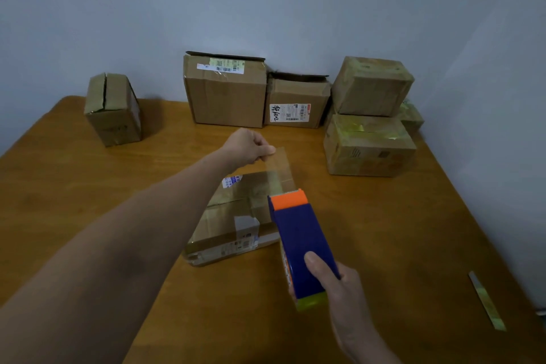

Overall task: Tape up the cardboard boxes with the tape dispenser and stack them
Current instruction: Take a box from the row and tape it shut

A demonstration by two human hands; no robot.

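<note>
A flat cardboard box [230, 216] lies on the wooden table [88, 186] in front of me. My right hand [339, 284] grips a blue and orange tape dispenser [298, 233] just right of the box, its orange nose pointing away from me. A strip of clear tape [280, 168] runs from the nose up to my left hand [251, 148], which pinches its free end above the box's far edge.
Against the wall stand a large box [227, 91] and a smaller labelled box [295, 103], both with loose top flaps. Two taped boxes [369, 115] are stacked at the right. A lone box [113, 109] stands far left. A tape scrap [486, 300] lies near the right edge.
</note>
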